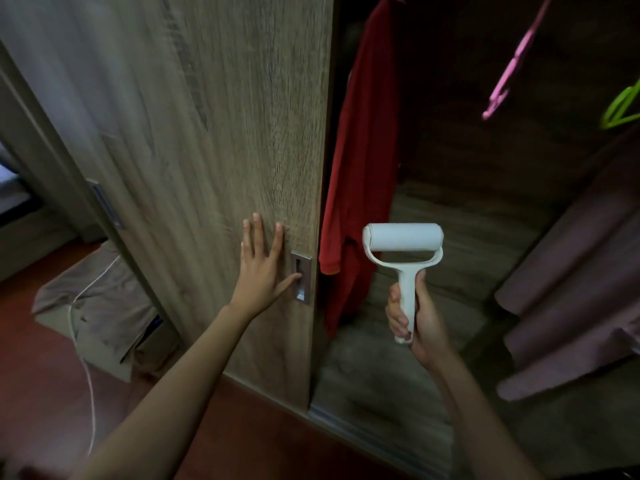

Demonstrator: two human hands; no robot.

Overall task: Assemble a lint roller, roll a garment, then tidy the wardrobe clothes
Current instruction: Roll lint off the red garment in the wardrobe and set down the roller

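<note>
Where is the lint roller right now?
In the head view, right of centre: the lint roller is held upright in the right hand, just right of the hanging red garment.

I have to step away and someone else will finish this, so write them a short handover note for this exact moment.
Left hand: open, flat on the sliding wardrobe door, thumb at its recessed handle.
Right hand: gripping the handle of the white lint roller, roller end up.
Wardrobe is open on the right; a red garment hangs just inside the door edge, with pink and green hangers farther right.
Done: roller looks assembled.
Left: roll the garment, then tidy the clothes.
</note>
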